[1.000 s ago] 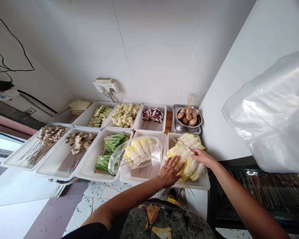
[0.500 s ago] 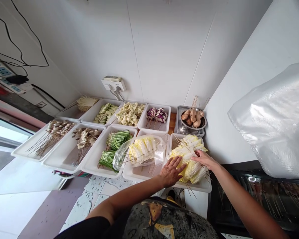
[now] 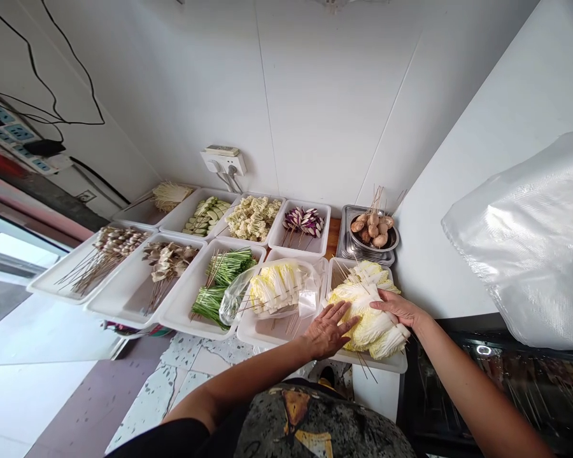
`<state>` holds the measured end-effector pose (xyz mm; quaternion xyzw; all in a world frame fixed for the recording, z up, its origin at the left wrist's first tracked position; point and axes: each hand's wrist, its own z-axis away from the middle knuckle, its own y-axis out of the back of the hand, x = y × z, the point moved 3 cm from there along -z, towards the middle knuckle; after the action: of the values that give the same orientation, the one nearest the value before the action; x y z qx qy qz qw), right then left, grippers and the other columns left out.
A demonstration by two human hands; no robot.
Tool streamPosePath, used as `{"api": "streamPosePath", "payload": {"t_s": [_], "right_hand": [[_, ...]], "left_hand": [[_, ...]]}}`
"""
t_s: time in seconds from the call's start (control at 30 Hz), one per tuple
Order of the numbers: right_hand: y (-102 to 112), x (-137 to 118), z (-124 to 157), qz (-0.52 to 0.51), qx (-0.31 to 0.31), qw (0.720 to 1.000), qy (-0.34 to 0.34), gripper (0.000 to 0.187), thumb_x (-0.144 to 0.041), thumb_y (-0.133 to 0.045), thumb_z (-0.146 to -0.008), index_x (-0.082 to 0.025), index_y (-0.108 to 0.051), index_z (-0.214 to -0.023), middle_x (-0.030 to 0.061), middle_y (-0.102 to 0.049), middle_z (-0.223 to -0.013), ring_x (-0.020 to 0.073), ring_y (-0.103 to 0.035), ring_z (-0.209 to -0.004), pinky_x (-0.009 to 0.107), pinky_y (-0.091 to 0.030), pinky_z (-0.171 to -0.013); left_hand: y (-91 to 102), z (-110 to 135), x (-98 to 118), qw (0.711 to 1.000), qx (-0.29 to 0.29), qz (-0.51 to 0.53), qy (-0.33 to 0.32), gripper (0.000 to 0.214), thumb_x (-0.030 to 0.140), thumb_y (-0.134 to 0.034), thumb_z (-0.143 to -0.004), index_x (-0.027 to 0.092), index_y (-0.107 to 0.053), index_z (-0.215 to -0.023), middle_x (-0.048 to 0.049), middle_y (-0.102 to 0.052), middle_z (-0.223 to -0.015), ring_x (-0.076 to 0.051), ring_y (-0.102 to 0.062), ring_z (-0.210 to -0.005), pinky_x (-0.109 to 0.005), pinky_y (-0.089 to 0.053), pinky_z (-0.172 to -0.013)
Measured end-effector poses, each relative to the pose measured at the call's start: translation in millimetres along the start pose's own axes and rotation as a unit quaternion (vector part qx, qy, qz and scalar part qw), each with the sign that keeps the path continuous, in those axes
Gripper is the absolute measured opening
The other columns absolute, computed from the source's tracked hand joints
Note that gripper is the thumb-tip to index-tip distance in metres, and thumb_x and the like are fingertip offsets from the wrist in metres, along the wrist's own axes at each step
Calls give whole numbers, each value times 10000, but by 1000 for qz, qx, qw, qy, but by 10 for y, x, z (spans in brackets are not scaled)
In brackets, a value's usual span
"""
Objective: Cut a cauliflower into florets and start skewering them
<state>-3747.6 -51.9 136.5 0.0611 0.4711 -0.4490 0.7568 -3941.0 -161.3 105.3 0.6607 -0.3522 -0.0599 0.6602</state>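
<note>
The far wall (image 3: pixel 325 114) is white, with thin upright seams (image 3: pixel 267 95), and a socket (image 3: pixel 223 164) is fixed low on it. The right wall (image 3: pixel 442 245) is also white, while at left black cables (image 3: pixel 86 123) hang above a power strip (image 3: pixel 19 132). The near floor (image 3: pixel 148 407) is pale with dark specks.

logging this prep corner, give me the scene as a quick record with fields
left hand: left hand spread, fingers against pale yellow-and-white skewered cabbage leaves
right hand: right hand touching the leaves' right side; firmness of grip unclear
under leaves: white rectangular plastic tray
left neighbour: clear plastic bag with more skewered cabbage
further left: thin green stalks on skewers
behind leaves: round metal bowl holding brown skewered mushrooms
back wall: white plastic socket
</note>
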Motion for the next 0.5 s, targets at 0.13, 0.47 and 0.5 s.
{"api": "streamPosePath", "payload": {"t_s": [0.13, 0.47, 0.5], "right_hand": [[6, 51, 12, -33, 3, 999, 0, 490, -277, -760, -669, -188, -603, -1125, 82, -688, -1116, 261, -624, -1071, 420, -483, -963], [208, -422, 137, -126, 164, 975, 78, 449, -396, -648, -746, -209, -579, -1148, 80, -730, -973, 266, -690, -906, 409, -584, -783], [233, -511, 135, -126, 177, 972, 90, 447, -416, -623, -755, -209, -578, -1148, 79, -731, -965, 266, -690, -907, 407, -587, -774]], "left_hand": [[39, 22, -11, 999, 10, 32, -10, 607, 396, -510, -883, 265, -301, -1438, -138, -240, -1521, -302, -225, -1404, -472, -289, -1114], [578, 153, -188, 963, 192, 175, 79, 453, 288, -388, -939, 214, -373, -1386, -125, -427, -1401, -212, -432, -1285, -404, -427, -1053], [616, 157, -221, 958, 200, 180, 100, 435, 285, -387, -939, 204, -403, -1366, -126, -459, -1372, -210, -459, -1260, -398, -434, -1047]]}}
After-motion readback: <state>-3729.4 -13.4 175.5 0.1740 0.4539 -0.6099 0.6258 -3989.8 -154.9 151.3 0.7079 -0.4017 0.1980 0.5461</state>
